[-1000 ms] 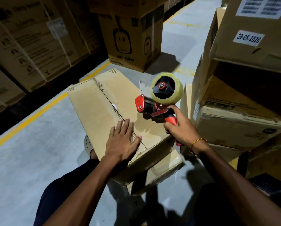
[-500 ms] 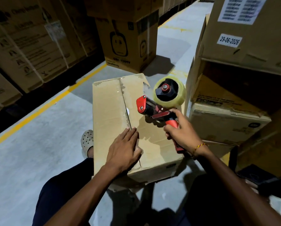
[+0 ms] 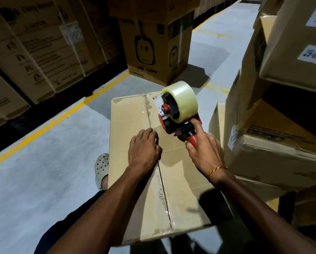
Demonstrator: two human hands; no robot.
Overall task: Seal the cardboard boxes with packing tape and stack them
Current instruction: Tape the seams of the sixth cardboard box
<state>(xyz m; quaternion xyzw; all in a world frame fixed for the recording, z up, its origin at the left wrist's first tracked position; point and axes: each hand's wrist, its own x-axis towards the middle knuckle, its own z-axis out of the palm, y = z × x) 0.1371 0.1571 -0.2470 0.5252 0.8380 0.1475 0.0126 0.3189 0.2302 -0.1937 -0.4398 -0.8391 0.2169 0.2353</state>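
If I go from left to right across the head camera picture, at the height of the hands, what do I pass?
Yellow floor line → shoe → left hand on the box → right hand gripping the tape dispenser → stacked boxes.

From my remote seat, the right hand [image 3: 204, 153] wraps the tape dispenser [image 3: 179, 116] so its red handle is mostly covered, and I cannot tell whether the dispenser's front end touches the cardboard box [image 3: 135, 116]. The left hand [image 3: 144, 149] hides part of the box's centre seam. The box's near edge disappears behind my view of the forearms. The white date label [image 3: 314, 55] on the stacked boxes [image 3: 282, 156] at right is blurred and cut by the frame edge. Printing on the far cartons [image 3: 43, 52] is too smeared to read. A perforated shoe [image 3: 102, 165] is half hidden behind the box.
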